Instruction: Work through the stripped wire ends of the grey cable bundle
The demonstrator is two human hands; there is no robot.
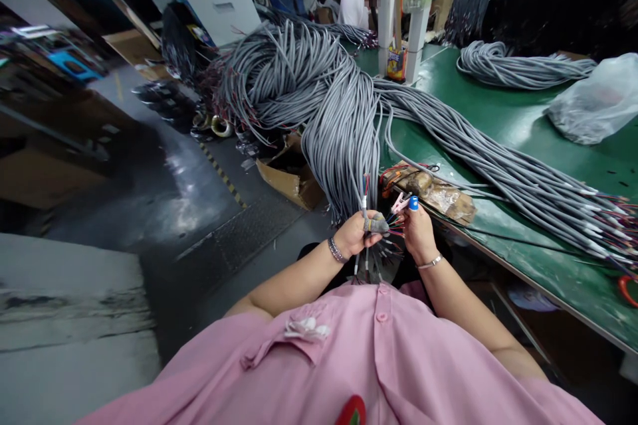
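Left hand [353, 234] has its fingers curled closed around a grey cable [365, 208], a couple of fingers wrapped in grey. Right hand [419, 234], blue cap [413, 203] on one digit, is right by a pale clip [400, 203], fingers bent in, but can't tell if it's gripping. Coloured wires [395, 227] sit between both hands, near the green table [528, 246].

A glossy grey floor [187, 172] with yellow-black tape [222, 175] lies beside a green worktable [523, 113] in dim light
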